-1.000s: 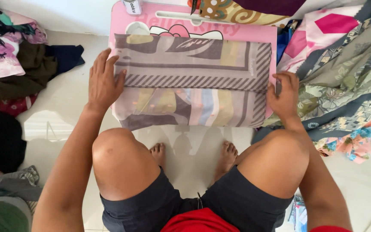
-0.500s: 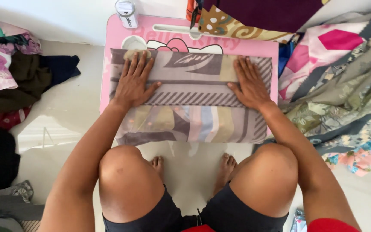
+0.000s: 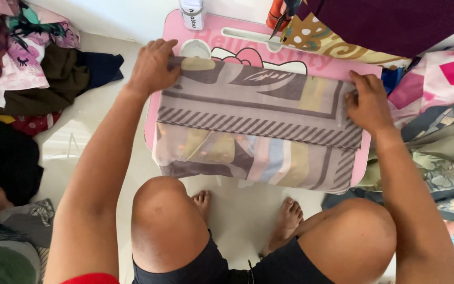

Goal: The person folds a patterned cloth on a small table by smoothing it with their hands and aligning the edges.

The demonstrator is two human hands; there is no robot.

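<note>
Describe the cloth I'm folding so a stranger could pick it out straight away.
Find the pink lap table on the pale floor. The folded grey cloth lies across it under both hands, with pastel blocks and a striped border; nearby fabrics are loose, crumpled heaps.

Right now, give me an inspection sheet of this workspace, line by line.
Surface: pink lap table on a pale floor.
Job's things: folded grey patterned cloth, its front edge hanging over the table's near side.
Clutter: white bottle at the table's back edge.
Hands: left hand on the cloth's left end; right hand on its right end.
Cables: nothing seen.
Surroundings: clothes piles left and fabrics right.
</note>
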